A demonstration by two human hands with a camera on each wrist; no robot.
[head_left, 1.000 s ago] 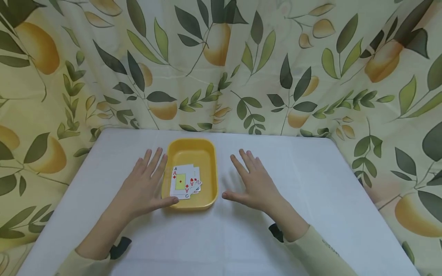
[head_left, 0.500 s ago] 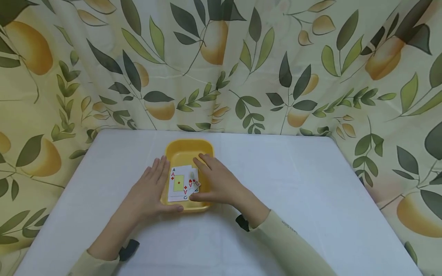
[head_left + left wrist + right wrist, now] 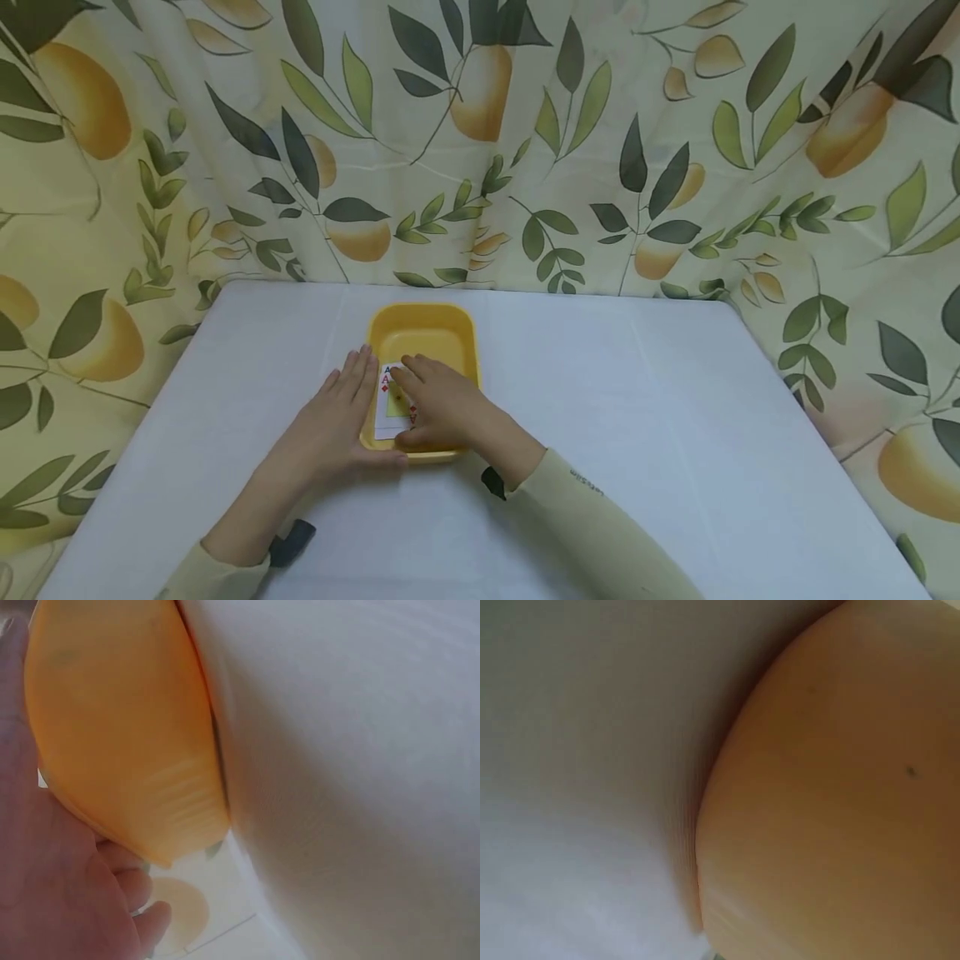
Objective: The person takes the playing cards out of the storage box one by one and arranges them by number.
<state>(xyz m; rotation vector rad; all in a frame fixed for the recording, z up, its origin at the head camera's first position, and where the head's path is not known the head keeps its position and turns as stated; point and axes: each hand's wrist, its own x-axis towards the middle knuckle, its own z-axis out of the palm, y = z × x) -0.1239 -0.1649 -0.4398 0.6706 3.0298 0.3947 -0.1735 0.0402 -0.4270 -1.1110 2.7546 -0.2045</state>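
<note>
A yellow plastic tray (image 3: pixel 442 321) stands on the table, with playing cards in it. The ace of diamonds (image 3: pixel 386 423) lies face up on top, partly covered; the other cards are hidden beneath my right hand. That hand (image 3: pixel 448 408) reaches over the tray's right rim, its fingers and thumb spread apart over the cards. Whether its fingertips touch them, I cannot tell. Along the tray's left rim rests my left hand (image 3: pixel 330 425), fingers straight and thumb by the near left corner. In the left wrist view, the left hand (image 3: pixel 52 877) lies against the tray's outer wall (image 3: pixel 127 720).
A white cloth covers the table (image 3: pixel 637 417), whose far edge meets a curtain (image 3: pixel 555 167) printed with leaves and fruit. Dark bands show at both wrists. The tray's side wall (image 3: pixel 840 795) fills much of the right wrist view.
My right hand has moved left from beside the tray to over the cards. My left hand has come in closer along the left rim, its fingers drawn together. The tray stays put.
</note>
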